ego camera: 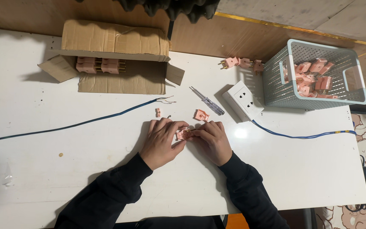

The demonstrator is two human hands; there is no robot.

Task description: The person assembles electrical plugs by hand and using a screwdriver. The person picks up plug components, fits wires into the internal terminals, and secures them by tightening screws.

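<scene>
My left hand point(162, 142) and my right hand point(212, 140) meet at the table's middle, both pinching one small pink plug body point(183, 134) between their fingertips. Just beyond the hands lie a pink plug cover point(201, 115), a smaller pink piece point(158, 112) and a tiny screw point(168, 116). A clear-handled screwdriver point(208, 101) lies past them. The stripped end of a dark blue cable point(106, 117) points toward these parts.
An open cardboard box point(115, 78) with pink plugs sits at the back left. A white wall socket point(243, 100) with a blue lead point(301, 136) lies beside a grey mesh basket point(276, 80) holding several pink plugs. Three pink plugs point(242, 63) lie behind the socket.
</scene>
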